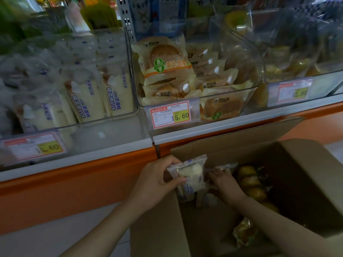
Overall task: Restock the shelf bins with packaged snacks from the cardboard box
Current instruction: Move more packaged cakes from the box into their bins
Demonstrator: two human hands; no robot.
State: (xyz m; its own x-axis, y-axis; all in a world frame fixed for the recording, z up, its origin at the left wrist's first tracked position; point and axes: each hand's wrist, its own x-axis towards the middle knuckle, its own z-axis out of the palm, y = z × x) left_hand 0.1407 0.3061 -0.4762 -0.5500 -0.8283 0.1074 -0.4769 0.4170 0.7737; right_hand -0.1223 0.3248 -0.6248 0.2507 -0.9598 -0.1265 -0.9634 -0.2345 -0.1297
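Observation:
An open cardboard box (306,164) stands on the floor below the shelf. My left hand (157,179) grips a clear packet of white cake (191,175) at the box's left edge, just above the rim. My right hand (224,182) reaches down inside the box, fingers on another clear packet (227,166); whether it grips that packet is not clear. Yellow packaged buns (250,182) lie deeper in the box. The left shelf bin (104,125) holds the same white cake packets.
The middle clear bin (256,89) is packed with round brown cakes in beige wrappers, the right bin (330,73) with yellow snacks. Price tags (169,115) hang on the bin fronts. An orange shelf base (74,182) runs below; box flaps stand up behind and right.

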